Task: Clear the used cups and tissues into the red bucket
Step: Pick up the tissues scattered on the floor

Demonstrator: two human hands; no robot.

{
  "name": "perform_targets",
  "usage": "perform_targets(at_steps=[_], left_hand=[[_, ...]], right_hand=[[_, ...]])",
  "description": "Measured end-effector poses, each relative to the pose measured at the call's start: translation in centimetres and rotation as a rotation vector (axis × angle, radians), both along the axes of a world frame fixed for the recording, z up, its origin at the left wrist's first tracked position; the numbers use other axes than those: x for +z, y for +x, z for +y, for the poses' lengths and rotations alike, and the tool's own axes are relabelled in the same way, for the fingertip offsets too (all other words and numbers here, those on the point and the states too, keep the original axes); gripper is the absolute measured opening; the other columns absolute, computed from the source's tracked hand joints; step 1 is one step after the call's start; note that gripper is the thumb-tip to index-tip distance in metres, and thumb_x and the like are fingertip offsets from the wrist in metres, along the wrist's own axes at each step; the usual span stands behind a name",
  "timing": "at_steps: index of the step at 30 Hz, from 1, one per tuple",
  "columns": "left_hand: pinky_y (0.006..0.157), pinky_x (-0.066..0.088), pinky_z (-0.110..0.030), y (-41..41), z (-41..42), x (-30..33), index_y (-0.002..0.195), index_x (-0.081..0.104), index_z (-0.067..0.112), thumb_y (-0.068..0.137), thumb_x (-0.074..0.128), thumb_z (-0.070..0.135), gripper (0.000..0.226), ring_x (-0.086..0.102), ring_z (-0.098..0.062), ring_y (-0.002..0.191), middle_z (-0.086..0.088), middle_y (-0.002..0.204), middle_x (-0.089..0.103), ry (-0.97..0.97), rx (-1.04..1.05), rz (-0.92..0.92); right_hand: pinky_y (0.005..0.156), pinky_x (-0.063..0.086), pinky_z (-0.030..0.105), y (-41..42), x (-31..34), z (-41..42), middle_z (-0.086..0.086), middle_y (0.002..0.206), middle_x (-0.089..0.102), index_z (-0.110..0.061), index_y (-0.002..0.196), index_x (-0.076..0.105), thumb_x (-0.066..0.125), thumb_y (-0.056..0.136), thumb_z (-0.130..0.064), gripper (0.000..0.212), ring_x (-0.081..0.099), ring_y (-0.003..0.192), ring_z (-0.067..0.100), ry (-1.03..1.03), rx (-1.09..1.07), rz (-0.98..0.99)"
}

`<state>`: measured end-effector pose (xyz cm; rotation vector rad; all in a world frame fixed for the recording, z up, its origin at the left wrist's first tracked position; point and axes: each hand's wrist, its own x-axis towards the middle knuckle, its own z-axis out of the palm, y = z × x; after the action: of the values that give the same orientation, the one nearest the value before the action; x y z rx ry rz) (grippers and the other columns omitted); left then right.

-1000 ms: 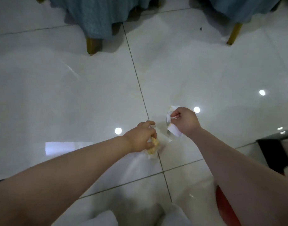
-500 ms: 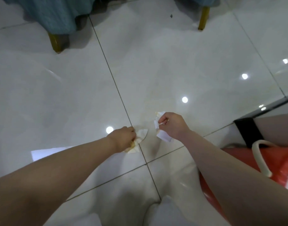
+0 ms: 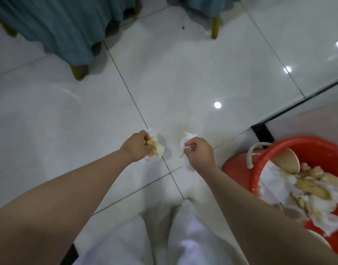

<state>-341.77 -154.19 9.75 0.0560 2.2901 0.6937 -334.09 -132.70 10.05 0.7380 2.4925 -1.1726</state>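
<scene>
While the head view is now showing far more of the red bucket [image 3: 254, 175] at right, left hand [image 3: 137, 148] is gripping a stained tissue [image 3: 156, 148] and right hand [image 3: 199, 153] is pinching a white tissue [image 3: 184, 143], both lifted off the floor [image 3: 183, 83]; bucket is holding soiled tissues [image 3: 290, 190] and a cup [image 3: 286, 161].

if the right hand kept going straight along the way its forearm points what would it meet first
Likely nothing but bare white floor tile. The right hand, gripping a stained tissue, points up-frame and slightly left, towards the gap between the two gold chair legs. Depth is hard to judge here.
</scene>
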Motion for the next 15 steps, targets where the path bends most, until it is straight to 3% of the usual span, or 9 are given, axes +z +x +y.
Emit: perform_targets(at_steps=[3,8,15], left_hand=[[0.061,0.038,-0.028,1.3,2.1,4.8,0.096,0.050,0.016,0.086,0.059,0.023,0.015,0.053,-0.021,0.080,-0.004,0.097,0.056,0.026,0.032,-0.030],[0.065,0.041,-0.026,3.9,6.7,12.6,0.097,0.053,0.018,0.084,0.060,0.020,0.015,0.054,-0.019,0.081,0.000,0.094,0.057,0.140,0.060,-0.076],[0.066,0.043,-0.024,7.8,13.5,21.3,0.100,0.055,0.025,0.087,0.058,0.018,0.016,0.057,-0.015,0.079,0.002,0.099,0.060,0.212,-0.026,-0.121]], right_hand=[[0.066,0.034,-0.003,1.2,5.0,0.6,0.000,0.093,0.056,-0.017,0.088,0.067,0.063,0.083,-0.004,0.014,0.051,0.075,0.003,-0.038,-0.071,0.021],[0.068,0.035,-0.001,4.1,13.2,2.8,-0.006,0.088,0.055,-0.023,0.084,0.064,0.064,0.081,-0.003,0.020,0.051,0.072,-0.003,-0.077,-0.165,0.063],[0.069,0.038,0.010,10.1,22.1,8.4,0.001,0.098,0.060,-0.024,0.086,0.062,0.059,0.083,-0.006,0.018,0.055,0.079,0.009,-0.086,-0.334,-0.018]])
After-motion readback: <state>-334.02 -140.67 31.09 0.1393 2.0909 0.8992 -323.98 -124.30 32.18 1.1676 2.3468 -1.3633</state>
